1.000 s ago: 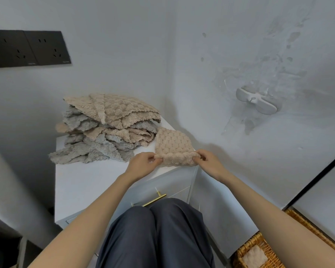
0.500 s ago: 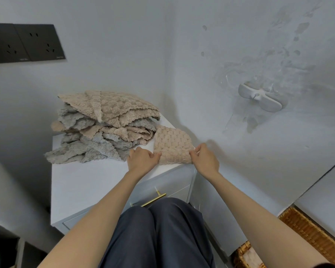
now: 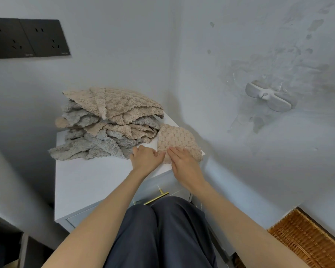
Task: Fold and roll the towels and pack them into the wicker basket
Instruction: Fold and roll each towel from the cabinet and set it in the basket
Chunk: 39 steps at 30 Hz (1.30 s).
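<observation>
A small folded beige towel (image 3: 177, 138) lies flat on the white cabinet top (image 3: 89, 176), near its right front corner. My left hand (image 3: 146, 157) touches the towel's near left edge with its fingertips. My right hand (image 3: 184, 163) lies flat on the towel's near part, fingers together and pointing left. A heap of unfolded beige and grey towels (image 3: 106, 124) is stacked behind my left hand. Part of the wicker basket (image 3: 306, 236) shows on the floor at the lower right; its inside is out of view.
The cabinet stands in a corner between two pale walls. A brass drawer handle (image 3: 156, 198) sticks out over my knee (image 3: 162, 229). Black wall sockets (image 3: 27, 38) sit at the upper left, and a white wall hook (image 3: 269, 97) at the right.
The towel's near edge, held up by both hands, has come down flat on the cabinet. My right hand slid left across the towel toward my left hand. The view shifted slightly.
</observation>
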{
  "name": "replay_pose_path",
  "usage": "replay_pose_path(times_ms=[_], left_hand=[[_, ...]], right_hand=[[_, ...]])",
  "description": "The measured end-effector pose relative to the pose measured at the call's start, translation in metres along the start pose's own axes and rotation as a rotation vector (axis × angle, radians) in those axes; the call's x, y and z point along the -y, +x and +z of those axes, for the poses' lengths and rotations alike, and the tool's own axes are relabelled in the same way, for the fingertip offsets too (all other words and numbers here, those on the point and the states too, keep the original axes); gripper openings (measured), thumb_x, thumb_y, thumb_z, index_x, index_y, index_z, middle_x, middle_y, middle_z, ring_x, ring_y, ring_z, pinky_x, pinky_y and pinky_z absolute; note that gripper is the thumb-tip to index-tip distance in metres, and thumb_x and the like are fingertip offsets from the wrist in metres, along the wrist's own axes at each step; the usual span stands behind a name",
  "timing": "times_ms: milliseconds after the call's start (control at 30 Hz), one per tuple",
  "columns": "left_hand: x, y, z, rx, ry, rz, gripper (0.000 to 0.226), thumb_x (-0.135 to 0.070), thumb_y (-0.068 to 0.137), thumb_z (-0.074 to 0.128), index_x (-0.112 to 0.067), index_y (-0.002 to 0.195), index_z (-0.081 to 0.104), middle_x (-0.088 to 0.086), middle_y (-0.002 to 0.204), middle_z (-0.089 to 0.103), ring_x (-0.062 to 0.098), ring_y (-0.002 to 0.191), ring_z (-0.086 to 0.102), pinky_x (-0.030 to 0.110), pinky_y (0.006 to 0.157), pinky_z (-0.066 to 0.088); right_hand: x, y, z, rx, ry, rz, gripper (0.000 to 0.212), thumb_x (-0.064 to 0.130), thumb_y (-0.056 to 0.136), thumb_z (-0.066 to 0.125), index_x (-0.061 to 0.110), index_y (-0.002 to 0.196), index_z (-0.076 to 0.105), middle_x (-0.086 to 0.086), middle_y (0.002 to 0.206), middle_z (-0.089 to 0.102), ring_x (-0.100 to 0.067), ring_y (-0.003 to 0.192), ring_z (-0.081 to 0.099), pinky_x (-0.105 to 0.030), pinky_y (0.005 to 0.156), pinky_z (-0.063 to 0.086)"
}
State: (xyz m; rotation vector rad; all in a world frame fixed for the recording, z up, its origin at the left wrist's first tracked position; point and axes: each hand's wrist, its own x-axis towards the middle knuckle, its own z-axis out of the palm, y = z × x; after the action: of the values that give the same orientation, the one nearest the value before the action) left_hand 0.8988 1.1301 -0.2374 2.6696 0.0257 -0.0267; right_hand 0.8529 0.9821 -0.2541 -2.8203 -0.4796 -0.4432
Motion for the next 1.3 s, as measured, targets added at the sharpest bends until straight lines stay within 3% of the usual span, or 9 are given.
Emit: replay_pose_path(times_ms=[200, 300, 400, 533, 767, 900, 1000, 1067, 1300], left_hand=[[-0.007, -0.004, -0.001, -0.012, 0.077, 0.004, 0.047, -0.048, 0.091, 0.041, -0.013, 0.095, 0.071, 0.017, 0.126, 0.048, 0.035, 0.119, 0.033, 0.042, 0.098, 0.028], [-0.011, -0.007, -0.002, -0.118, 0.113, 0.044, 0.04, -0.041, 0.09, 0.046, -0.008, 0.107, 0.061, 0.015, 0.124, 0.047, 0.033, 0.117, 0.035, 0.042, 0.096, 0.033], [-0.008, -0.009, -0.001, -0.284, 0.154, 0.352, 0.028, -0.029, 0.093, 0.049, -0.012, 0.114, 0.053, 0.007, 0.124, 0.049, 0.028, 0.114, 0.038, 0.036, 0.092, 0.038], [0.005, -0.012, 0.0, -0.23, 0.176, 0.653, 0.025, -0.02, 0.098, 0.045, -0.017, 0.116, 0.061, -0.002, 0.117, 0.061, 0.021, 0.11, 0.049, 0.03, 0.088, 0.036], [0.014, -0.016, -0.009, -0.07, 0.153, 0.606, 0.041, -0.028, 0.092, 0.05, -0.019, 0.132, 0.05, -0.001, 0.128, 0.056, 0.019, 0.119, 0.048, 0.03, 0.097, 0.036], [0.01, -0.021, -0.013, -0.055, 0.071, 0.564, 0.031, -0.027, 0.096, 0.047, -0.013, 0.121, 0.056, 0.005, 0.115, 0.062, 0.022, 0.108, 0.052, 0.032, 0.088, 0.039], [0.012, -0.025, -0.017, 0.009, -0.087, 0.476, 0.024, -0.03, 0.095, 0.048, -0.011, 0.099, 0.062, 0.006, 0.094, 0.064, 0.023, 0.092, 0.053, 0.037, 0.077, 0.044], [0.013, -0.026, -0.017, 0.021, -0.139, 0.442, 0.027, -0.029, 0.096, 0.046, -0.008, 0.084, 0.059, 0.006, 0.079, 0.061, 0.023, 0.08, 0.053, 0.039, 0.07, 0.044], [0.012, -0.021, -0.012, 0.034, -0.112, 0.319, 0.038, -0.039, 0.1, 0.039, -0.019, 0.068, 0.041, -0.004, 0.065, 0.048, 0.019, 0.065, 0.047, 0.033, 0.057, 0.029]], right_hand=[[-0.021, -0.012, -0.01, -0.008, -0.042, -0.05, 0.043, 0.018, 0.102, 0.041, 0.008, 0.144, 0.039, -0.008, 0.149, 0.038, -0.022, 0.141, 0.032, -0.026, 0.117, 0.007], [-0.04, -0.02, -0.018, -0.008, -0.059, -0.014, 0.045, 0.014, 0.1, 0.045, 0.009, 0.144, 0.038, -0.008, 0.149, 0.037, -0.022, 0.14, 0.034, -0.028, 0.117, 0.015], [-0.053, -0.024, -0.027, 0.098, -0.111, -0.039, 0.058, 0.004, 0.097, 0.04, 0.014, 0.151, 0.022, -0.001, 0.157, 0.021, -0.015, 0.145, 0.019, -0.021, 0.116, 0.009], [-0.054, -0.018, -0.033, 0.178, -0.147, -0.019, 0.057, 0.009, 0.101, 0.037, 0.021, 0.152, 0.016, 0.004, 0.159, 0.017, -0.011, 0.145, 0.017, -0.023, 0.115, 0.02], [-0.056, -0.006, -0.042, 0.222, 0.057, 0.066, 0.042, 0.013, 0.101, 0.038, 0.02, 0.142, 0.041, -0.001, 0.144, 0.047, -0.021, 0.125, 0.048, -0.031, 0.094, 0.042], [-0.06, -0.004, -0.052, 0.189, 0.312, 0.169, 0.033, 0.014, 0.096, 0.047, 0.018, 0.126, 0.059, -0.003, 0.101, 0.065, -0.01, 0.088, 0.058, -0.018, 0.074, 0.041], [-0.062, -0.006, -0.057, 0.163, 0.455, 0.27, 0.015, 0.014, 0.092, 0.052, 0.01, 0.095, 0.067, 0.005, 0.069, 0.052, -0.004, 0.058, 0.044, -0.013, 0.057, 0.031], [-0.061, -0.007, -0.058, 0.162, 0.553, 0.354, 0.024, 0.016, 0.092, 0.054, 0.001, 0.072, 0.052, 0.0, 0.062, 0.039, -0.011, 0.055, 0.031, -0.02, 0.051, 0.026], [-0.06, -0.009, -0.051, 0.118, 0.661, 0.51, 0.036, 0.037, 0.093, 0.056, 0.01, 0.072, 0.045, 0.001, 0.066, 0.039, -0.013, 0.06, 0.035, -0.024, 0.056, 0.027]])
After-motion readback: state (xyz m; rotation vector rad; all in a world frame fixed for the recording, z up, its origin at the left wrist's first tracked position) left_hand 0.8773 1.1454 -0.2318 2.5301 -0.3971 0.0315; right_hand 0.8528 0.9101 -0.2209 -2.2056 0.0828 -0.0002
